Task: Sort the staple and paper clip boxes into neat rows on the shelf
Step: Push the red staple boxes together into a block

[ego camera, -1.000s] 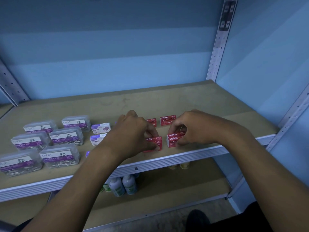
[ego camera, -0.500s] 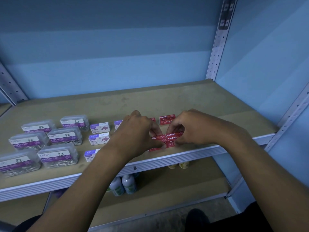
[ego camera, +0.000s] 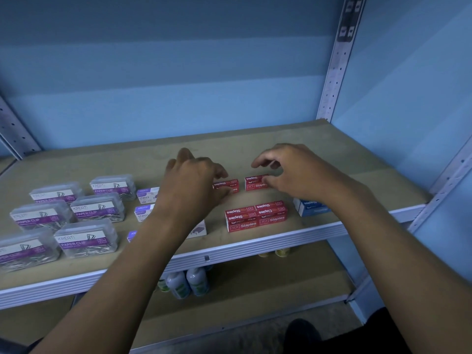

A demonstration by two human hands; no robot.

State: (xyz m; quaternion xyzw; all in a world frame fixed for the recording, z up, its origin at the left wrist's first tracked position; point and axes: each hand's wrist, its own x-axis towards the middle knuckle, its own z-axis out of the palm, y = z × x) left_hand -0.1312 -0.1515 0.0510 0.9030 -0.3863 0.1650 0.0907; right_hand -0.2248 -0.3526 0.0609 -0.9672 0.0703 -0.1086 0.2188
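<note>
**A:** Where do the staple boxes sit for you right now?

**B:** Your front pair of red staple boxes (ego camera: 256,216) lies side by side and touching near the shelf's front edge. Behind them two more red ones stand apart: the back-left red box (ego camera: 228,185) and the back-right red box (ego camera: 255,182). A blue staple box (ego camera: 310,207) sits just right of the front pair, partly under your right forearm.

**A:** And your hands?

**B:** Your left hand (ego camera: 192,185) hangs over the back-left red box, fingers curled, thumb and fingertips at its left end; I cannot tell whether you truly pinch it. Your right hand (ego camera: 293,172) has its thumb against the right end of the back-right red box, while the index finger arches above it with a gap, so the grasp looks loose and half spread.

**A:** What lies further out?

**B:** To your left, white-and-purple staple boxes (ego camera: 146,196) stand in a column, partly hidden by your left arm. Beyond them six clear paper clip boxes (ego camera: 98,207) form two columns of three. All rest on the shelf (ego camera: 293,139), a tan board with a pale metal lip. Below it, on a lower board, small white bottles (ego camera: 187,281) stand together.
</note>
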